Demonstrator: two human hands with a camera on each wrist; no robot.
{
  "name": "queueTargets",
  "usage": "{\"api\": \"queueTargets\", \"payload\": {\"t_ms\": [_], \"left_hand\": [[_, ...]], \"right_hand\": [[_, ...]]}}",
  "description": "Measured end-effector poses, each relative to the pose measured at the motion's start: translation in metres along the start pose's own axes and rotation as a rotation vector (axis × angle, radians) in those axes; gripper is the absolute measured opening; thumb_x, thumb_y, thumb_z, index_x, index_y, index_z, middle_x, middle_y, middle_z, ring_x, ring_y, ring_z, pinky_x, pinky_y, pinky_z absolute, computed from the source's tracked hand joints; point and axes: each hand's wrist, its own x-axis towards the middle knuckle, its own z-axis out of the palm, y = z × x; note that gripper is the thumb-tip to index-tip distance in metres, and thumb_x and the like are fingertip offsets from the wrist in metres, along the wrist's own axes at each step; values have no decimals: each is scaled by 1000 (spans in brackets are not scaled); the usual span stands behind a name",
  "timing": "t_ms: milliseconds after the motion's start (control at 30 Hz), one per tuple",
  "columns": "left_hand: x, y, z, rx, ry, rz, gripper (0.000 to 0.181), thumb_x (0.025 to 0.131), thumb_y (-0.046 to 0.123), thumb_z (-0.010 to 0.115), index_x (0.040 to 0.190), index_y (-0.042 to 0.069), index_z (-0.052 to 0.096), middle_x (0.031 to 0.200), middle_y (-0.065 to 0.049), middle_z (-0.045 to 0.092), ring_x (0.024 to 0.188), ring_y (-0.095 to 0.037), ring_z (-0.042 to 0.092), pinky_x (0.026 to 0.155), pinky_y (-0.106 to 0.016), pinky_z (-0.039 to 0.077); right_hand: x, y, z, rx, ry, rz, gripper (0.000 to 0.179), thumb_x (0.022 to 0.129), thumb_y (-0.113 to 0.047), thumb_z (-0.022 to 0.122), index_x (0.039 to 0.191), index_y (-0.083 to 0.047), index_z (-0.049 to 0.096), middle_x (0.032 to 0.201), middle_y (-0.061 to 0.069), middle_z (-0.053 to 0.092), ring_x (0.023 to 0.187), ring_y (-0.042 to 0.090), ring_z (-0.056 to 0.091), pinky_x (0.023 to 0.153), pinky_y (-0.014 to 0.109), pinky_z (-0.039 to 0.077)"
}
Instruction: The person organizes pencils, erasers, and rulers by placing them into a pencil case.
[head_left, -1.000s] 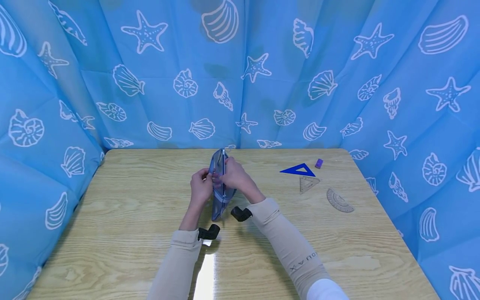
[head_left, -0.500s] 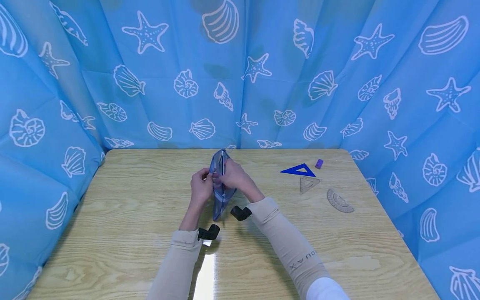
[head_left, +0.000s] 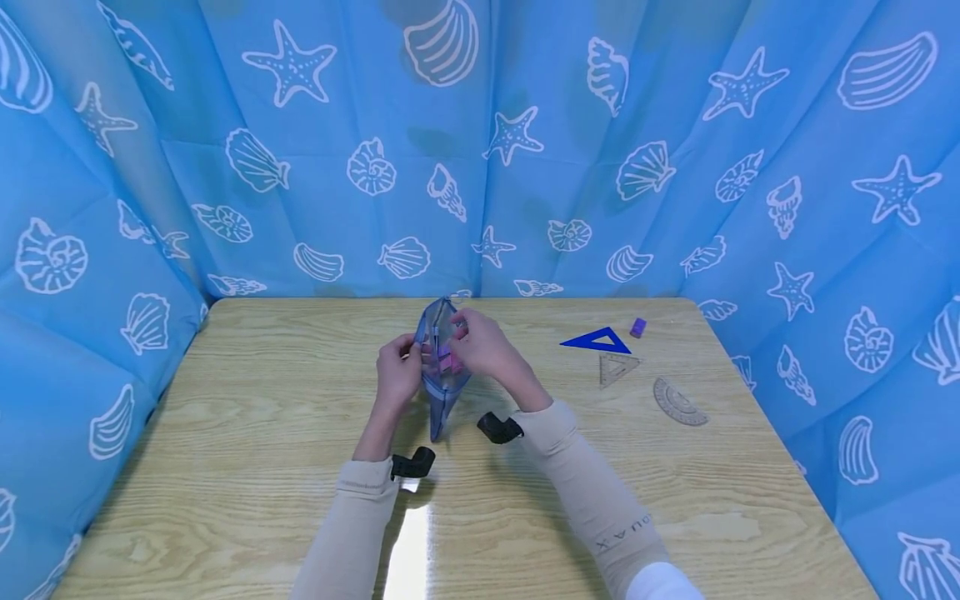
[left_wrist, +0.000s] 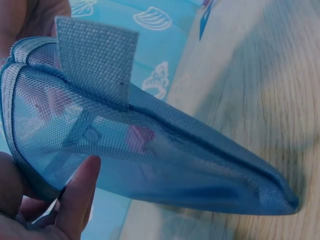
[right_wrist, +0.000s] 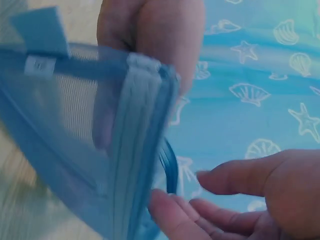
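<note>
Prob. the biggest risk sat w/ the L hand (head_left: pixel 399 371): it had only a pinch on the rim, so a tug on the soft mesh pouch (left_wrist: pixel 160 155) could've slipped that edge free & let the mouth sag closed. Also, the thin walls looked floppy; if the pouch tipped, the pink items (head_left: pixel 447 360) inside might've slid toward the gap & dropped onto the table (head_left: pixel 262 392). The zip strip (right_wrist: pixel 137 125) could've caught a fingertip too, given how nr the R hand (head_left: pixel 483 342) was.

Re position: pouch was btwn the two hands toward the table's far edge, its narrow end pointing back at the person. L thumb & fingers pinched the L side of the rim at the mouth, well apart from the narrow end, which neither hand held. R hand was at the R side of the mouth, thumb & fingertips spread apart, nothing seen btwn them; couldn't tell if a fingertip touched the rim. Blue triangle (head_left: pixel 581 340), clear set square (head_left: pixel 617 367), protractor (head_left: pixel 678 402) & purple block (head_left: pixel 638 327) lay off R, well apart from both hands.
</note>
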Motion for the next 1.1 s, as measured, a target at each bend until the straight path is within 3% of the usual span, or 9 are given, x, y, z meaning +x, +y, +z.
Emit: {"api": "queueTargets", "payload": {"t_ms": [133,333,467,767,1000,1100], "left_hand": [[0,1,-2,6,-7,2,29,104,-2,42,118,-15,64,108,-33,68,96,-43,71,71,-28,61],[1,-1,-4,17,-31,0,30,106,0,42,120,-14,64,111,-33,68,100,-43,70,70,-23,59],[1,-2,-5,8,-58,-7,30,106,1,41,122,-14,63,112,-33,67,101,-44,69,69,-22,58],[1,-4,-9,17,-88,-27,30,108,3,42,124,-10,63,115,-30,67,105,-42,69,73,-23,57],[1,-5,-11,-8,-122,-42,30,108,5,42,126,-10,62,117,-31,66,105,-42,69,72,-27,58],[1,-6,-11,-18,-133,-47,31,109,6,42,126,-9,62,118,-30,66,105,-40,69,66,-23,56]], "right_hand": [[-8,13,-13,39,15,-78,42,102,-10,55,142,2,51,123,19,65,108,32,64,86,40,56],[-18,44,-31,101,78,-165,38,104,-9,54,141,0,52,126,21,62,112,36,63,94,47,54],[-24,72,-40,122,135,-187,36,104,-8,55,138,1,54,125,22,63,111,36,64,97,49,53],[-41,123,-56,177,177,-178,36,103,-6,56,138,3,54,126,25,63,114,39,63,99,55,51],[-68,106,-72,175,148,-138,36,103,-2,54,136,12,51,126,32,59,117,47,59,101,57,49],[-69,122,-74,176,147,-123,37,103,-1,53,137,12,50,127,33,58,119,47,57,101,57,48]]}}
